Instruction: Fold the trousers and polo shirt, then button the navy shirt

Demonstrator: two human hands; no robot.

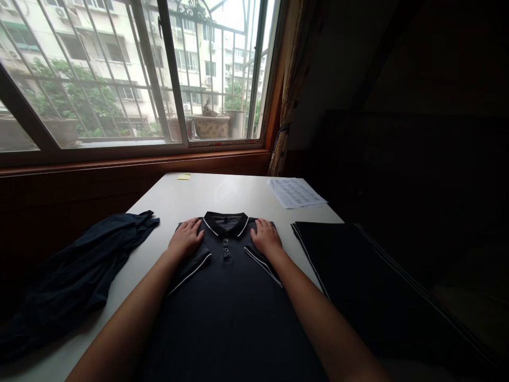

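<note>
A dark navy polo shirt (pixel 234 297) with white trim lies front side up on the white table, its collar toward the window. Both short sleeves are folded inward over the chest. My left hand (pixel 186 236) rests flat on the left shoulder of the shirt, fingers stretched toward the far edge. On the other shoulder lies my right hand (pixel 265 235), also flat with the fingers apart. Neither hand grips the fabric. The lower part of the shirt runs out of view between my forearms.
A crumpled dark garment (pixel 79 265) hangs over the left edge of the white table (pixel 222 188). Folded dark trousers or cloth with white piping (pixel 358 281) lies at the right. Printed sheets (pixel 296 192) and a yellow sticky note (pixel 184 176) are at the far end, below the barred window.
</note>
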